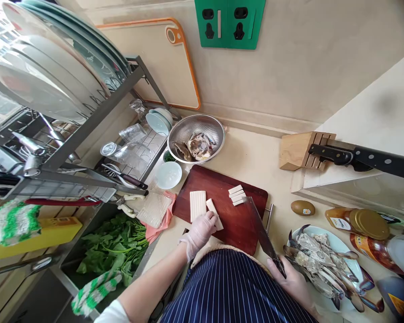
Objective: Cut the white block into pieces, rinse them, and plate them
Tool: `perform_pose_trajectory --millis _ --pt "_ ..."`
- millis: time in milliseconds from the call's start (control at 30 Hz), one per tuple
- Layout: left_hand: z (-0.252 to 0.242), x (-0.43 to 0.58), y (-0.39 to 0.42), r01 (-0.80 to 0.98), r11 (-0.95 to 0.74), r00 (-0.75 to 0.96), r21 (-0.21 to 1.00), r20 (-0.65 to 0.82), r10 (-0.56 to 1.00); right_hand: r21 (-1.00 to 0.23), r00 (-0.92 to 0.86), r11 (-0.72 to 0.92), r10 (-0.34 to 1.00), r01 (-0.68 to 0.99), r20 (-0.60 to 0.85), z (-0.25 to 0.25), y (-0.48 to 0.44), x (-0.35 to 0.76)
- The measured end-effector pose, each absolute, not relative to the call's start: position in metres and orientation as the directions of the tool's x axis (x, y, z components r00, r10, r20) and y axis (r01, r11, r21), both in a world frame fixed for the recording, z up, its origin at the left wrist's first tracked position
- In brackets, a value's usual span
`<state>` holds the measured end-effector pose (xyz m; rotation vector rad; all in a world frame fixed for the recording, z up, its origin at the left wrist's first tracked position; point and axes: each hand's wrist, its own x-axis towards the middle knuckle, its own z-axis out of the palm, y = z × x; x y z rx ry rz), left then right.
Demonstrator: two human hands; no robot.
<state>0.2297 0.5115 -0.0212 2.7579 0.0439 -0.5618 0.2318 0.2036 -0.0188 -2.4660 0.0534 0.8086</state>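
Observation:
My left hand [201, 231], in a thin clear glove, pinches a white rice-cake strip [214, 213] on the dark red cutting board [242, 224]. Just left of it lies a block of white strips [197, 204]. A few cut white pieces [237, 195] sit at the board's far right. My right hand [291, 280] grips the handle of a cleaver [259, 226]. Its blade points away over the board's right side, tip near the cut pieces.
A metal colander [195, 140] with crab shells stands behind the board. A plate of cut crab [326, 262] lies at right, beside bottles [357, 223], a kiwi [303, 207] and a knife block [303, 150]. Greens [112, 244] fill the sink at left, under a dish rack [87, 121].

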Motion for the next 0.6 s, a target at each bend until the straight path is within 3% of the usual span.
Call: perform_pose_trajectory --millis 133,333,467,600 --pt "-0.046 0.235 0.482 0.078 -0.927 0.951 0.367 -0.306 -0.041 -0.496 0.692 -0.844 0.235 -0.203 -0.683 -0.013 0.205 0.247" --pt "-0.051 0.245 0.463 0.048 -0.871 0.975 0.489 -0.213 -0.066 -0.466 0.669 -0.881 0.299 -0.080 -0.680 -0.003 0.216 0.253" --pt "-0.041 0.234 0.488 0.175 -0.722 0.983 0.669 -0.080 0.164 -0.425 0.619 -0.905 0.331 -0.005 -0.713 0.000 0.232 0.254" --pt "-0.030 0.234 0.521 0.279 -0.532 0.896 0.799 -0.018 0.443 -0.336 0.681 -0.940 0.288 0.064 -0.674 0.002 0.250 0.250"
